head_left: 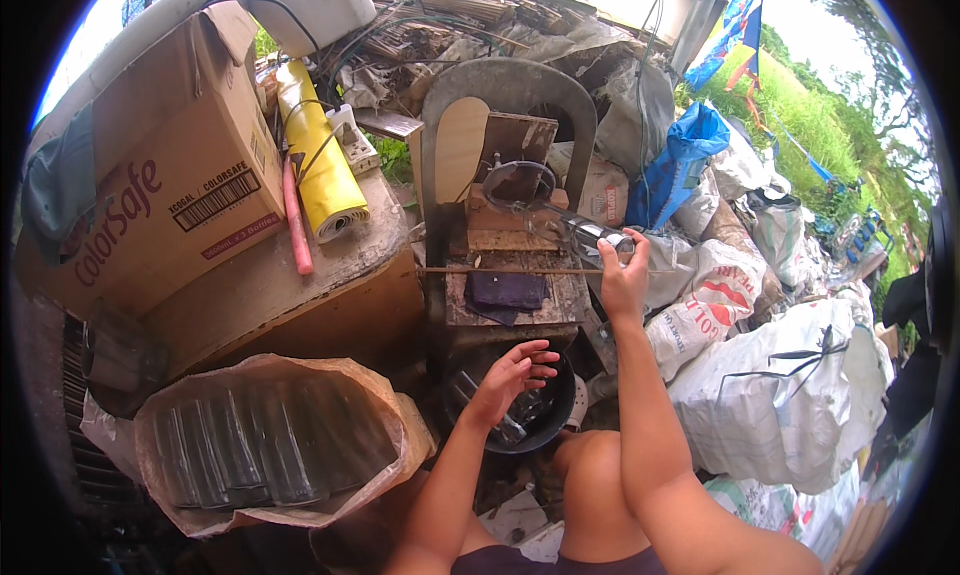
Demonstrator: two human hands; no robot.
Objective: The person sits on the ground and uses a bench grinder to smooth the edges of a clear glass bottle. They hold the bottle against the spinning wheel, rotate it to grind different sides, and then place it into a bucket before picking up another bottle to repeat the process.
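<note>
At centre frame the right hand (622,275) is closed around a clear glass bottle (590,233), holding it against a rusty wire ring (519,183) on a rough wooden stand (512,265). Just below, the left hand (510,375) hangs with fingers spread wide over a round black bowl (545,415) of glassy pieces. At lower left, a crinkled plastic sack (270,445) is already filled with ribbed clear pieces; this bottle looks not yet processed.

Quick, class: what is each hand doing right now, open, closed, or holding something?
Left hand: open, fingers spread over the black bowl, holding nothing.
Right hand: closed on a clear bottle at the wooden stand.
</note>
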